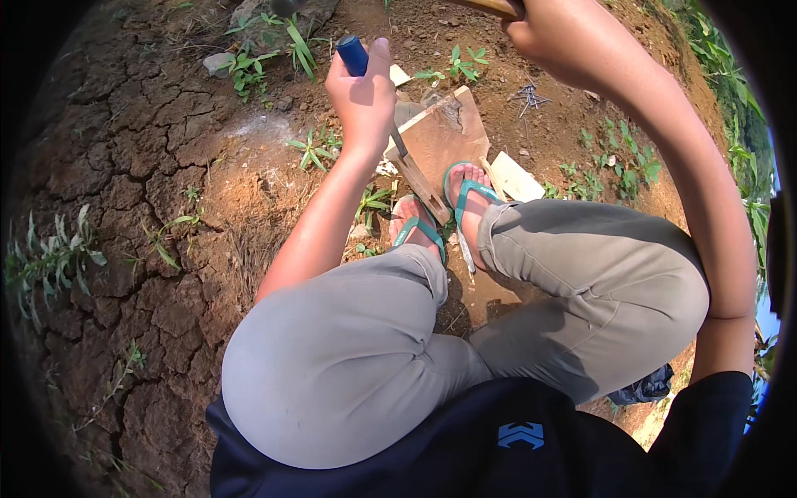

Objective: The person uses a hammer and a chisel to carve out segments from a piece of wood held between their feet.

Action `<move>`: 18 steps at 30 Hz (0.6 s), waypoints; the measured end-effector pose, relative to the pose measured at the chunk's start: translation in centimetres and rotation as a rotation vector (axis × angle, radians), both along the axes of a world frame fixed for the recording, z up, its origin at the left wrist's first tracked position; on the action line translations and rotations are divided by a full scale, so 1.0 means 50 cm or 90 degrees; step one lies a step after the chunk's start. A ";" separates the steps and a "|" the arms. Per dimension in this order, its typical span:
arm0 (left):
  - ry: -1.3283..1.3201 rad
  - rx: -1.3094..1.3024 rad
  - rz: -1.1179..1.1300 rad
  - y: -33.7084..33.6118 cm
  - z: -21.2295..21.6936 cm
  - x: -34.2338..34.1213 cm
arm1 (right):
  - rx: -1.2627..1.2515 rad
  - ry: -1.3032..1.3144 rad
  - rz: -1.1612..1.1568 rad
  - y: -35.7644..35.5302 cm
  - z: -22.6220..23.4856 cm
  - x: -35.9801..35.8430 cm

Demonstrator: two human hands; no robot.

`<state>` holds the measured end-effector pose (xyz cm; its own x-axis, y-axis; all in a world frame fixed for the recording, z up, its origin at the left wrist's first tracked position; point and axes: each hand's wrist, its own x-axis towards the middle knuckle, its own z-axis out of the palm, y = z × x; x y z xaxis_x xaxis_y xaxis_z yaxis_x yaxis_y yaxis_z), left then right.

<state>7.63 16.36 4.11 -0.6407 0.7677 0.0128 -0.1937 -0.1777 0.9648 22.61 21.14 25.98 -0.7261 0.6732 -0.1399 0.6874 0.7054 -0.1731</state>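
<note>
On my far left, dry brown soil (124, 166) is split by deep cracks, with a leafy weed (54, 257) near the rim and a pale stone (219, 65) further up. Next I find the left hand (363, 93), clenched around a blue-handled tool (352, 56), probably a chisel. The handle's butt pokes out above the fist beside the thumb; a dark blade shows past the wrist, pointing down at a narrow strip of wood (425, 192). I cannot tell whether its tip touches. That strip slants along the ground between the left foot (413, 222) and the right foot (470, 187), both in green flip-flops. Beyond them lies a wider brown board (448, 129), its near edge by the right toes. Further right, a wooden handle (496, 7) crosses the top edge, grasped by the right hand (544, 31), which is partly cut off. Below are a pale wood block (516, 177) beside the right foot and a small heap of nails (529, 100) on the soil. A dark plastic bag (646, 386) sits behind the right knee.

I judge this to be a chiselling step, with the right hand's tool, likely a hammer, ready for a blow. The next move calls for a steady blade and a square strike on the blue butt, clear of the thumb and bare toes.
</note>
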 end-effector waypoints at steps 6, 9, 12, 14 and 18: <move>-0.018 0.026 -0.008 -0.007 -0.010 -0.018 | -0.054 0.013 -0.043 0.020 0.000 -0.019; -0.055 0.012 -0.015 -0.005 -0.007 -0.006 | -0.100 -0.044 -0.092 0.013 0.010 -0.031; -0.030 -0.002 0.009 -0.009 -0.008 -0.007 | -0.012 -0.005 0.000 0.004 -0.016 0.000; -0.015 0.008 0.014 -0.011 -0.007 -0.002 | -0.057 -0.002 -0.036 0.020 -0.002 -0.015; -0.029 0.014 0.018 -0.006 0.002 0.013 | -0.064 -0.018 -0.032 0.018 -0.008 -0.004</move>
<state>8.25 16.04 4.24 -0.6621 0.7494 -0.0009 -0.2322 -0.2041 0.9510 22.41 22.05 25.57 -0.6859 0.6907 -0.2290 0.7277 0.6494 -0.2209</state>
